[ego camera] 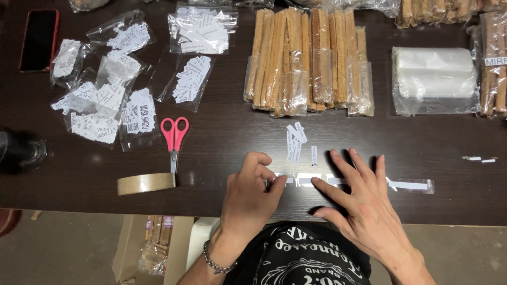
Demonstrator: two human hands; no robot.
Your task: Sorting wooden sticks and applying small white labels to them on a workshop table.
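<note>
A long clear tape strip (359,183) with small white paper labels stuck under it is laid flat near the front edge of the dark desk (222,142); it is taken as the landmark. Its left end is pinched between thumb and curled fingers (275,184) of the left hand (252,192). Its middle is pressed down by the right hand (364,206), fingers (330,189) spread and flat on the strip, index tip laid along it. The strip's right end is left free, past the right hand. Just behind the strip, a few loose white label slips (296,141) are scattered. Left of the strip, a brown tape roll (146,183) is lying at the desk's front edge, with pink-handled scissors (174,138) just behind it, blades pointed at the roll. Further left and behind, several clear bags of cut labels (111,95) are piled, more bags (200,31) behind them. Directly behind the strip, well apart, a row of brown stick bundles in clear sleeves (309,60) is stacked. Right of those, a pack of empty clear sleeves (434,79) is placed, with more stick bundles (494,63) at the right edge. A phone in a red case (38,39) is seen at the far left corner. Two tiny white slips (479,158) are lying to the right of the strip.
</note>
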